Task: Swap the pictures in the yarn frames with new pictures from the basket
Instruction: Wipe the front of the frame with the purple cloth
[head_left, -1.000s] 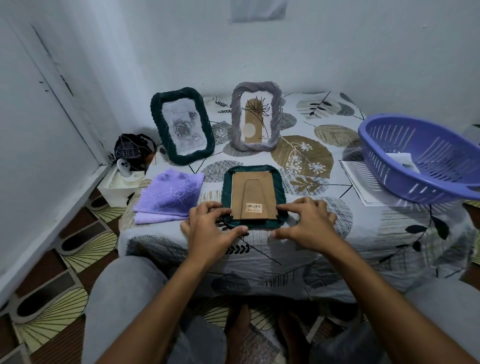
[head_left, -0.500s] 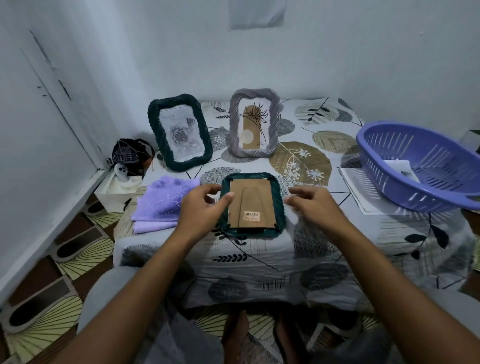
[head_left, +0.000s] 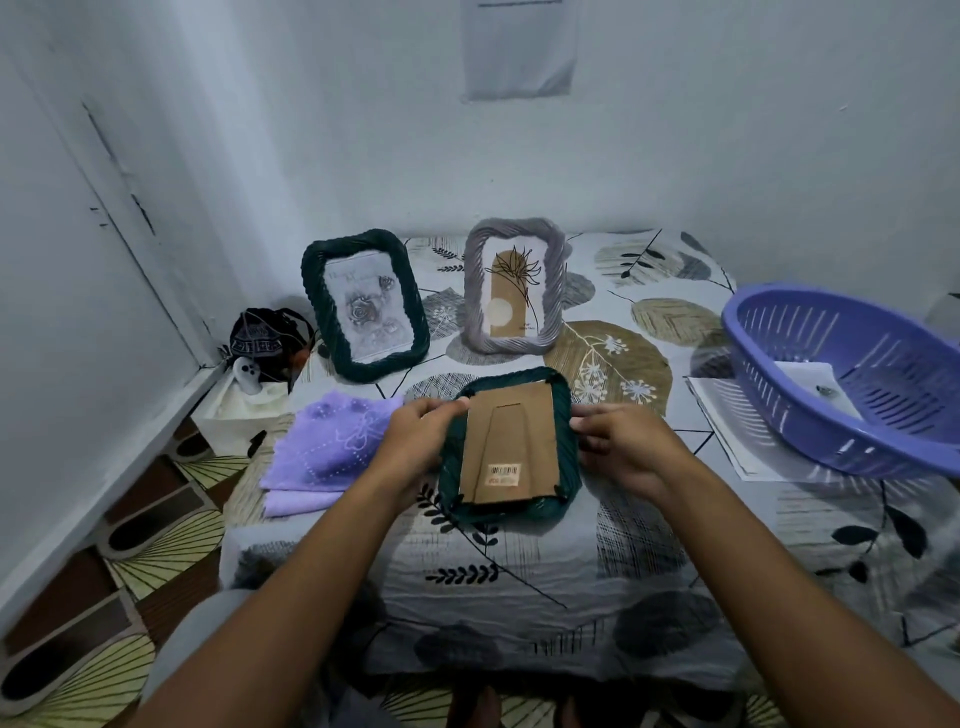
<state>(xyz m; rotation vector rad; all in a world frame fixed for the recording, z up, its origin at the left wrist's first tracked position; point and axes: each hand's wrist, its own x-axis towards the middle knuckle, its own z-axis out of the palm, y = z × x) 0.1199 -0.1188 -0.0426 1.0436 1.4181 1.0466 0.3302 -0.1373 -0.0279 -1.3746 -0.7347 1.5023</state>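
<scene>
Both hands (head_left: 415, 447) (head_left: 631, 452) hold green frame (head_left: 511, 447) face-down, long axis pointing away.

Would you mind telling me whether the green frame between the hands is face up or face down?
Face down: the green frame shows its brown cardboard backing with stand flap and barcode sticker upward.

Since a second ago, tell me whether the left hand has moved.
Yes. The left hand went from the face-down green frame's near edge up to its left side.
</scene>
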